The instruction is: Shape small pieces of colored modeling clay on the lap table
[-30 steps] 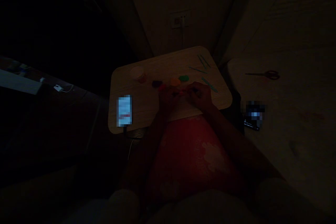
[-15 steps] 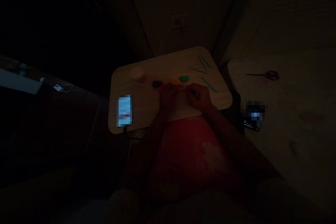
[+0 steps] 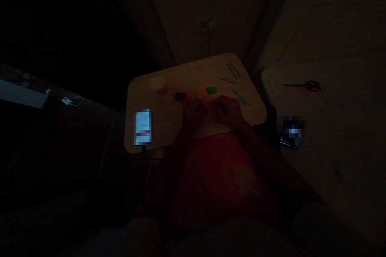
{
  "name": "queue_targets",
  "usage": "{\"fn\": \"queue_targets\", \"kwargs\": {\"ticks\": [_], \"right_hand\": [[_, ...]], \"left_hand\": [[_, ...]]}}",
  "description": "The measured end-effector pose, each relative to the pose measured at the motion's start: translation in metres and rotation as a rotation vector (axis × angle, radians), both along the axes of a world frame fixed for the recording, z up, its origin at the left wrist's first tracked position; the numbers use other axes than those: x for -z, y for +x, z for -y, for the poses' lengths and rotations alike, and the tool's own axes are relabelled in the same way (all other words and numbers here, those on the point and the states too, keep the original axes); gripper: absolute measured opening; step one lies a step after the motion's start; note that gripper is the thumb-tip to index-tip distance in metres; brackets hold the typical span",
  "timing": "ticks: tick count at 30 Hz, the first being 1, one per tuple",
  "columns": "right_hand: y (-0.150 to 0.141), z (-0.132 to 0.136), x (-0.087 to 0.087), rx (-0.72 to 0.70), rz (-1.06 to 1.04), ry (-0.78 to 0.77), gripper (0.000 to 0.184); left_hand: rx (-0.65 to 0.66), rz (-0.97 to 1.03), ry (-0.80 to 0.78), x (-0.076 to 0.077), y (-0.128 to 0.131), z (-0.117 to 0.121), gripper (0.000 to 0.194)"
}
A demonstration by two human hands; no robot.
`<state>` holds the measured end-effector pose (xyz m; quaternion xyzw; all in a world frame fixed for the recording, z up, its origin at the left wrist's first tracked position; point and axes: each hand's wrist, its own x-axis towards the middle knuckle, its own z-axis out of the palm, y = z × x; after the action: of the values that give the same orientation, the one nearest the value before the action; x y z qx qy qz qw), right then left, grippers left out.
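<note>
The room is very dark. My left hand [image 3: 193,114] and my right hand [image 3: 229,111] meet over the near part of a small wooden table [image 3: 169,88]. Between the fingertips sits a small red-orange lump [image 3: 206,105], pinched by both hands. Just beyond the hands lie other soft lumps: a green one [image 3: 211,89], an orange one [image 3: 201,94], a red one [image 3: 186,100] and a dark one [image 3: 180,96].
A lit phone [image 3: 142,127] lies on the table's left front corner with a cable below it. A small pot [image 3: 158,84] stands at the back left. Thin green tools [image 3: 233,71] lie at the back right. Scissors [image 3: 304,85] and another lit device [image 3: 291,133] rest on the surface at right.
My hands have stayed almost in place with the fingers shifting slightly around the small lump. Nothing else on the table has moved.
</note>
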<state>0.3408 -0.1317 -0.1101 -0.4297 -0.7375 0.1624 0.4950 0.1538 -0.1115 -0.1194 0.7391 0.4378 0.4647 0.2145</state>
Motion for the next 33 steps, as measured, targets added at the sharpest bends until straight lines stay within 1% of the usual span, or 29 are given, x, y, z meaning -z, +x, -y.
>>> {"fn": "queue_targets", "kwargs": {"ticks": [4,6,10,14,20,25,29,33], "right_hand": [[-0.001,0.0,0.0,0.006,-0.008,-0.012,0.014],[-0.002,0.0,-0.001,0.011,0.007,-0.012,0.015],[-0.002,0.001,-0.002,-0.004,0.035,0.017,0.016],[-0.003,0.0,-0.003,-0.007,0.021,0.033,0.019],[-0.003,0.0,-0.002,-0.006,0.02,0.009,0.025],[-0.002,0.0,0.0,-0.008,0.032,0.03,0.022],[-0.002,-0.001,0.001,0.009,0.053,0.036,0.023],[-0.002,0.0,0.002,-0.001,0.042,0.005,0.03]], "left_hand": [[-0.107,0.02,0.041,0.001,-0.001,-0.001,0.033],[-0.128,0.024,0.056,0.0,-0.001,-0.001,0.031],[-0.042,-0.006,0.052,-0.007,0.0,0.002,0.029],[-0.063,0.016,0.037,-0.012,0.001,0.003,0.031],[-0.035,0.031,0.053,-0.008,0.001,-0.001,0.028],[-0.018,0.051,0.065,-0.003,0.001,-0.002,0.023],[-0.001,0.028,0.081,-0.004,0.001,0.0,0.021],[-0.011,0.009,0.093,-0.006,0.002,0.001,0.023]]}}
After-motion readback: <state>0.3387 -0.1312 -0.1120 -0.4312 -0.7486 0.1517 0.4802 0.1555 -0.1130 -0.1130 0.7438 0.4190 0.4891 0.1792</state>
